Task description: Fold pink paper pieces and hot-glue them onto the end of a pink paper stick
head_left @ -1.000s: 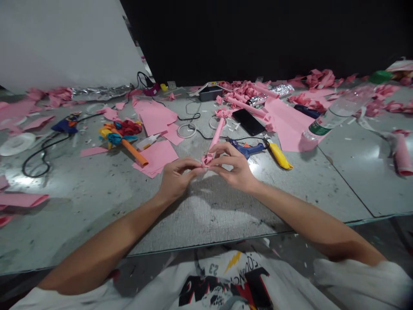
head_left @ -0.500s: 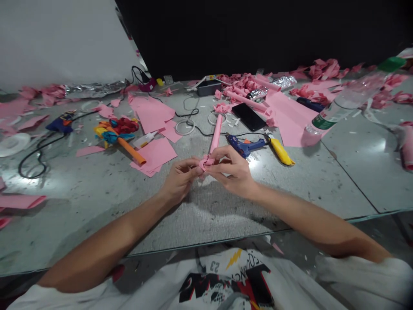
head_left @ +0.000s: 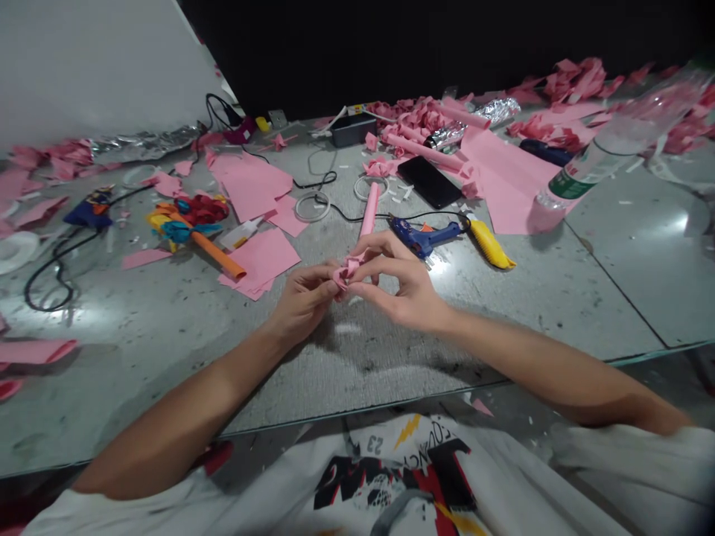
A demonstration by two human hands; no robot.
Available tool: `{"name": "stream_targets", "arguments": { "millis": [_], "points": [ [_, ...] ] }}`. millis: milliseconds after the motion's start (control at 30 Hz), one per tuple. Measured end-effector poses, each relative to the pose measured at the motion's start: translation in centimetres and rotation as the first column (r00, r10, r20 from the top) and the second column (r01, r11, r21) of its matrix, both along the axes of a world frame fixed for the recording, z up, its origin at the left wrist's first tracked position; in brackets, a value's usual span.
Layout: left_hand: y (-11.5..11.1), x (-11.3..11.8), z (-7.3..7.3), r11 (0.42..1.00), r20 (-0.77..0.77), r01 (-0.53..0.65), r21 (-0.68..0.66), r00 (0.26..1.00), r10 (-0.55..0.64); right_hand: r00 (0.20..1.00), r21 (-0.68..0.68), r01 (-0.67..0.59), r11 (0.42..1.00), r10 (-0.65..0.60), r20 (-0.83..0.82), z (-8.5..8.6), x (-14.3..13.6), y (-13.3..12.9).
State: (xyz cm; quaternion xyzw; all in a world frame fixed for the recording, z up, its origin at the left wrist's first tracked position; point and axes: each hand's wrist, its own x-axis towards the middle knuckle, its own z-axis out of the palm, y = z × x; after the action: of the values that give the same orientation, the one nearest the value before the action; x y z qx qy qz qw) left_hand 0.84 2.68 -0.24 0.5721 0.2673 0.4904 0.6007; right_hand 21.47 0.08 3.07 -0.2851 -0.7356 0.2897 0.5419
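Between both hands, above the grey table, is a small curled piece of pink paper (head_left: pixel 342 278). My left hand (head_left: pixel 306 301) pinches its left side between thumb and fingers. From the right, my right hand (head_left: pixel 399 283) grips the same piece with thumb and index finger, its other fingers bent. A rolled pink paper tube (head_left: pixel 369 210) points away just behind my right hand; its near end is hidden by the fingers. Beyond the hands lies a blue glue gun (head_left: pixel 425 237), with a yellow cutter (head_left: pixel 490 244) to its right.
An orange-stemmed paper flower (head_left: pixel 217 254) and pink sheets (head_left: pixel 265 260) lie at the left. A black phone (head_left: pixel 429 182), tape rings (head_left: pixel 313 207) and a plastic bottle (head_left: pixel 581 175) stand or lie farther back. Pink scraps (head_left: pixel 418 119) line the back. The table edge (head_left: pixel 357 409) is near me.
The camera view has shifted slightly. My right thumb and index finger have moved a little left over the curled pink paper, which is turned somewhat differently between my hands.
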Motion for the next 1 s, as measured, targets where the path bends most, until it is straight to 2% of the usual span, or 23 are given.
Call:
{"name": "stream_targets", "arguments": {
  "millis": [300,533,800,1000],
  "points": [
    [0.0,-0.6,-0.1,1.0,-0.066,-0.01,-0.026,0.998,0.008,0.996,-0.039,-0.074,0.996,0.076,0.037,0.4,0.5,0.5],
    [-0.1,-0.6,0.0,1.0,-0.067,0.001,0.017,0.998,0.0,0.973,-0.101,-0.232,0.967,0.23,-0.032,-0.4,0.6,1.3],
    [-0.6,-0.2,0.2,0.989,-0.011,0.012,-0.148,1.0,-0.014,0.965,-0.106,-0.26,0.96,0.255,-0.063,-1.0,0.1,1.4],
    [-0.8,0.0,0.2,0.985,-0.034,0.023,-0.169,0.999,-0.029,0.969,-0.117,-0.242,0.963,0.234,-0.078,-1.0,0.0,1.3]
  ]
}}
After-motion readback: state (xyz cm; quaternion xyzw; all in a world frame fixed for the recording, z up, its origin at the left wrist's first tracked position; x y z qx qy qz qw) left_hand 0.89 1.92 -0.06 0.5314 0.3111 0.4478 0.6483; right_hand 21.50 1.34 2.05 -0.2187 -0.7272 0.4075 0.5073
